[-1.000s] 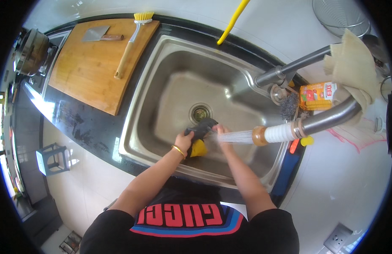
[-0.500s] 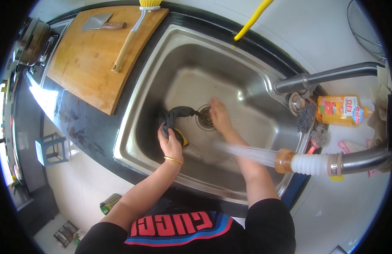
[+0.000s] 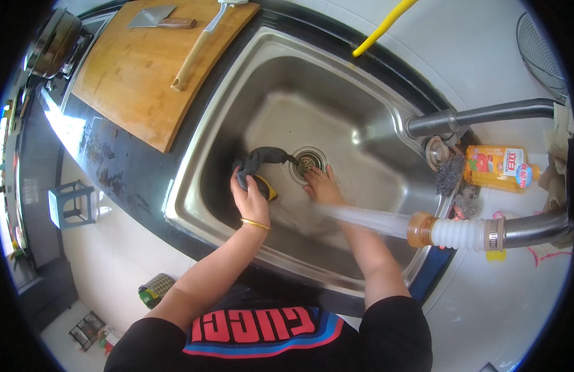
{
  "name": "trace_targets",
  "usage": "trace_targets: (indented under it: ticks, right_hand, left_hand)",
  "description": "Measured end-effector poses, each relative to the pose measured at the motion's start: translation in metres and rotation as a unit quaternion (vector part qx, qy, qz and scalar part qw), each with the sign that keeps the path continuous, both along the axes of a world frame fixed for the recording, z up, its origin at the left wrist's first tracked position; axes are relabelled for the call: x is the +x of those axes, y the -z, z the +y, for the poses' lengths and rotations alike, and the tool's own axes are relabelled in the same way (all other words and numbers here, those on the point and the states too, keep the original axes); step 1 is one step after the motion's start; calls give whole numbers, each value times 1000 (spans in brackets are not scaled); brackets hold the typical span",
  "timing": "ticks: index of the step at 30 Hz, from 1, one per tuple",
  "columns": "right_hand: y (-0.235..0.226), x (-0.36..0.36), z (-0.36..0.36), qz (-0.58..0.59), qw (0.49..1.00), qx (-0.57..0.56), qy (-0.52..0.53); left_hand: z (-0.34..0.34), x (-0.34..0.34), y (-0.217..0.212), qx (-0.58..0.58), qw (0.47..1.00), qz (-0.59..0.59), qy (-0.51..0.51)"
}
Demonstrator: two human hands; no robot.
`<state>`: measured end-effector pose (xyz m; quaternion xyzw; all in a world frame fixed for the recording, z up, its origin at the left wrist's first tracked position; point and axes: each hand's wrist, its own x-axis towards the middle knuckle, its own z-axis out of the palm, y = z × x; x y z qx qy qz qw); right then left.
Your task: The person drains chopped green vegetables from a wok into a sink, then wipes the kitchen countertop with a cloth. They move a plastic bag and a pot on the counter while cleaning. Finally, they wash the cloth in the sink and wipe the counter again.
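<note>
My left hand point(image 3: 250, 197), with a gold bangle at the wrist, grips a dark wet cloth point(image 3: 262, 158) and a yellow sponge point(image 3: 266, 186) against the floor of the steel sink point(image 3: 355, 105). My right hand point(image 3: 322, 184) lies flat on the sink floor beside the round drain point(image 3: 307, 162), fingers spread, holding nothing. A faucet hose nozzle point(image 3: 451, 232) on the right sprays water point(image 3: 361, 217) leftward over my right forearm into the basin.
A wooden cutting board point(image 3: 147, 68) with a cleaver point(image 3: 158, 18) and a long-handled brush point(image 3: 197, 43) lies left of the sink. A soap bottle point(image 3: 498, 167) and steel scourers point(image 3: 449, 177) sit by the tap point(image 3: 479, 116). A yellow hose point(image 3: 383, 28) runs behind.
My view has shifted closer over the sink. My left hand moved the cloth and sponge left of the drain, and my right hand came to rest flat beside the drain.
</note>
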<state>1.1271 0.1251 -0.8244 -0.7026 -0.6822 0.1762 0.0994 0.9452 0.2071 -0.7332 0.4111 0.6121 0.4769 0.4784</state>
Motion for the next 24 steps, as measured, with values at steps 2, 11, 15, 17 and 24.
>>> trace_targets:
  ticks: [2, 11, 15, 17, 24]
  right_hand:
    - [-1, -10, 0, 6, 999, 16, 41]
    - [-20, -23, 80, 19, 986, 134, 94]
    - [8, -28, 77, 13, 996, 80, 29]
    - [2, -29, 55, 43, 997, 49, 44]
    - [-13, -21, 74, 9, 991, 95, 98]
  left_hand:
    - [3, -1, -8, 47, 998, 28, -3]
    - [58, -57, -21, 4, 895, 326, 306]
    - [52, -69, -54, 22, 672, 558, 487]
    - [44, -80, -67, 61, 594, 594, 540]
    - [45, -96, -91, 97, 572, 529, 619]
